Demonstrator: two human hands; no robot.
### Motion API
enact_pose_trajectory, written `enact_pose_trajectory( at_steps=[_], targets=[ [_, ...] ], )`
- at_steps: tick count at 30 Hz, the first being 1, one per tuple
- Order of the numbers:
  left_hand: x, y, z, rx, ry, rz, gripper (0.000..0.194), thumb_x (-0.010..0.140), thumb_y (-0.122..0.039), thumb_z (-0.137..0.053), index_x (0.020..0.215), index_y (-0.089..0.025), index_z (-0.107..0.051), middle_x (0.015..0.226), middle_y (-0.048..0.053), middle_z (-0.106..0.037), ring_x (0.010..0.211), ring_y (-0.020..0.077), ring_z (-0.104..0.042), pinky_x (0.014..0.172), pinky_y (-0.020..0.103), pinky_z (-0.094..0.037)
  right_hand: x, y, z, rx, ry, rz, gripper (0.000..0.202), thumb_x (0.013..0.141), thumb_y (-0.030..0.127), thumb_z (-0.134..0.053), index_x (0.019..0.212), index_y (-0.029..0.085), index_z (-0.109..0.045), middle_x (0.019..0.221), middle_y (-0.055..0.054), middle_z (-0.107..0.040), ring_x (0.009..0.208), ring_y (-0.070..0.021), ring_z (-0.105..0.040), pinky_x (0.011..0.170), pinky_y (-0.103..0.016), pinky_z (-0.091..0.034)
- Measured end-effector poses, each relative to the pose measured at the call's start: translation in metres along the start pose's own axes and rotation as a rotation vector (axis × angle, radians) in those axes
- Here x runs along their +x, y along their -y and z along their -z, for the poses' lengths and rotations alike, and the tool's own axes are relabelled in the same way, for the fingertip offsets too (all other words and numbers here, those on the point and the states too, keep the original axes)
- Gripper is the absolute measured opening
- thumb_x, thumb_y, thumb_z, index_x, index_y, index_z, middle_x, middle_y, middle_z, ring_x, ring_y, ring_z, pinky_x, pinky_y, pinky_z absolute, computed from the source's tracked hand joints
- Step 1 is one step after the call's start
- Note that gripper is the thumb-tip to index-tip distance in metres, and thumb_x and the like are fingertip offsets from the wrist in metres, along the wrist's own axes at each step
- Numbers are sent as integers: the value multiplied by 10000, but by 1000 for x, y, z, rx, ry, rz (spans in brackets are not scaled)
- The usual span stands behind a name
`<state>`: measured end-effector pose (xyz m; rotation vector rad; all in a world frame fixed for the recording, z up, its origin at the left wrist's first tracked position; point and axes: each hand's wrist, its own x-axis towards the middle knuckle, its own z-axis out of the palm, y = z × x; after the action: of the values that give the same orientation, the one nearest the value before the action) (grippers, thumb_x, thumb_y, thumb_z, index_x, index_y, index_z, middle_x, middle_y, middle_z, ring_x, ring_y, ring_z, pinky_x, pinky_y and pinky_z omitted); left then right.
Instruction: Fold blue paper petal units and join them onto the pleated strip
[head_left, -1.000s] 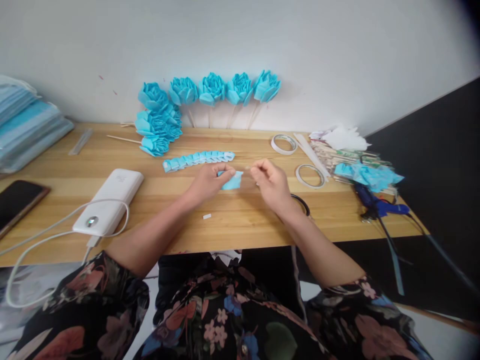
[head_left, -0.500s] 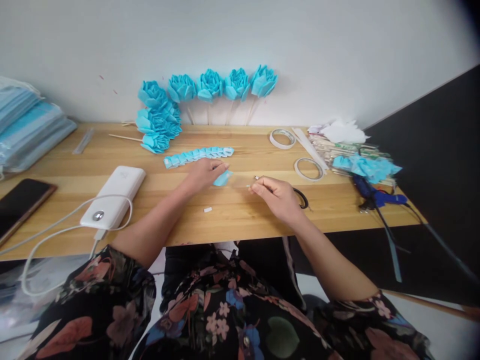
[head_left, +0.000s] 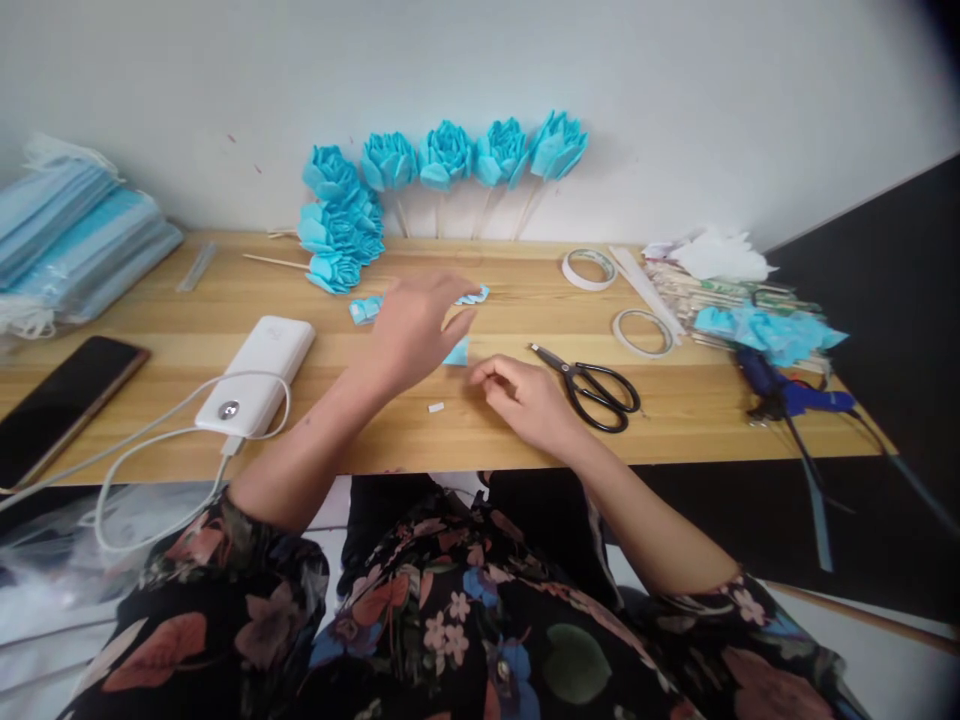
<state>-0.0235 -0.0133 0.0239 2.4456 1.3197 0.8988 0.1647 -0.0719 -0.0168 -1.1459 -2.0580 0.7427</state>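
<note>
My left hand (head_left: 422, 325) is raised over the folded blue strip (head_left: 365, 310), fingers apart, and hides most of it. Just right of that hand, a small light-blue piece (head_left: 457, 351) lies on the wooden table. My right hand (head_left: 519, 400) has curled fingers near this piece; whether something is between its fingertips is too small to tell. Black-handled scissors (head_left: 592, 385) lie beside my right hand. A tiny white piece (head_left: 436, 407) rests between my forearms.
Blue flowers on sticks (head_left: 445, 157) line the wall. Tape rolls (head_left: 589, 270), a stick pile (head_left: 701, 290) and a blue glue gun (head_left: 795, 395) are right. A power bank (head_left: 255, 375), phone (head_left: 67, 405) and packed masks (head_left: 82, 240) are left.
My left hand has risen and opened over the folded strip. My right hand has moved left, away from the scissors, which now show fully. The whole view has shifted slightly.
</note>
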Motion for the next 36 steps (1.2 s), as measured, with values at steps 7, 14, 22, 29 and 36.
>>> enact_pose_trajectory(
  at_steps=[7, 14, 22, 29, 36],
  targets=[
    [-41, -7, 26, -11, 117, -84, 259, 962, -297, -526, 1091, -160, -704, 1099, 97, -754, 1023, 246, -683, 909, 377, -471, 2, 3, 0, 92, 62, -41, 193, 789, 83, -395, 702, 209, -512, 682, 9, -596, 655, -135, -556, 675, -256, -427],
    [-76, 8, 5, 95, 384, -13, 167, 924, -283, -596, 984, -175, -709, 929, 76, -752, 893, 244, -685, 797, 355, -448, -12, 1, -1, -96, 68, -106, 234, 945, 194, -414, 1064, 189, -615, 918, -46, -732, 775, -171, -662, 738, -288, -464],
    [-76, 2, -8, 140, 440, 56, 188, 942, -201, -523, 841, -149, -672, 874, 75, -724, 855, 253, -656, 768, 372, -396, -26, -3, 4, -205, -22, 35, 255, 919, 182, -568, 1166, 206, -628, 1065, -65, -749, 1005, -214, -678, 906, -356, -488],
    [-77, 6, -12, 91, 356, 37, 200, 941, -231, -522, 818, -172, -668, 846, 54, -728, 807, 231, -647, 750, 360, -380, -17, 1, -4, -235, -87, 38, 174, 947, 279, -594, 802, 199, -646, 805, -40, -725, 785, -185, -641, 780, -332, -467],
    [-78, 6, -13, -32, 256, 25, 194, 958, -248, -527, 868, -179, -684, 845, 37, -725, 777, 193, -644, 747, 342, -422, -14, 1, 2, 355, -86, -321, 519, 974, 568, -446, 736, 175, -687, 712, -58, -728, 677, -164, -671, 717, -315, -521]
  ],
)
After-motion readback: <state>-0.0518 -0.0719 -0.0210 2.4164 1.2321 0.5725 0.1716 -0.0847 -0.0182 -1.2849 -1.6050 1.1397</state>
